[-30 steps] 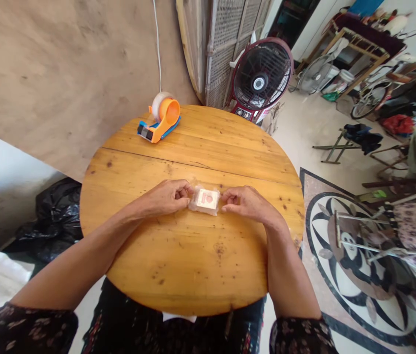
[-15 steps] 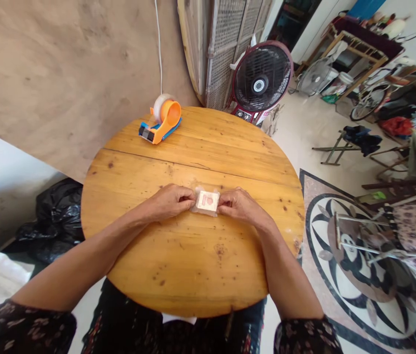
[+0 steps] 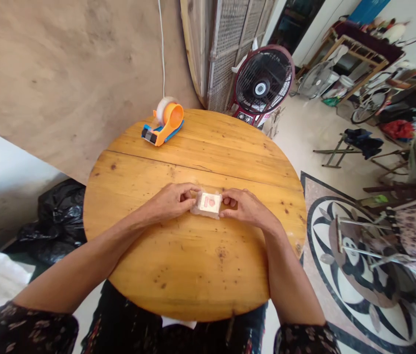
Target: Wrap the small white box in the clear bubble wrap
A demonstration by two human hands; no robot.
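A small pale block-like package (image 3: 210, 202) with red print on top lies on the round wooden table (image 3: 178, 265), wrapped in clear plastic. My left hand (image 3: 173, 200) is at its left end, the thumb and index finger parted, with their tips at the plastic. At the right end is my right hand (image 3: 245, 206), its thumb and fingers spread apart and their tips by the package's edge. Neither hand is closed round it, and how firmly the fingertips touch cannot be made out.
An orange and blue tape dispenser (image 3: 165, 123) holding a roll of tape stands near the table's far left edge. Just behind the table is a dark red fan (image 3: 263, 81). Black plastic bags (image 3: 62, 216) lie on the left, and a folding stool (image 3: 341, 150) stands to the right.
Both hands have gone from pinching the plastic at the package's ends to fingers parted beside it. The view has shifted slightly.
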